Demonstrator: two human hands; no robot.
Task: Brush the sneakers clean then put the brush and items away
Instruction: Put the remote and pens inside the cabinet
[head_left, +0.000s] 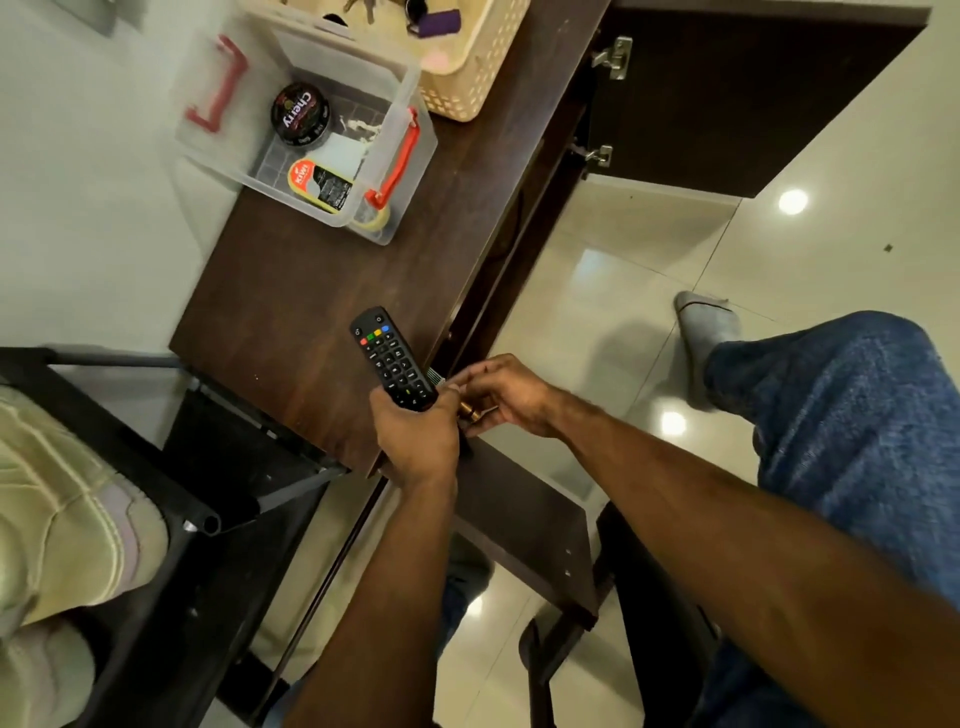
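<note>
Left hand (415, 436) grips black remote (393, 358) at cabinet top (311, 291) edge; right hand (506, 395) pinches small brass item (467, 413), unclear what. Brush barely visible btwn hands; polish tin (300, 115) sits in clear box (405, 171) w/ red handles.

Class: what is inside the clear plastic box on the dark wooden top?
Inside the clear plastic box: a black polish tin, a Kiwi sponge, a white scrap. Anything beneath them is hidden.

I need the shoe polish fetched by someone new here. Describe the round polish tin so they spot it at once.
Find the dark wooden cabinet top, then the clear plastic box with red handles at its far end. Inside the box, the polish tin is the round black one with Cherry lettered on its lid, next to a flatter yellow-and-black Kiwi pack.
</note>
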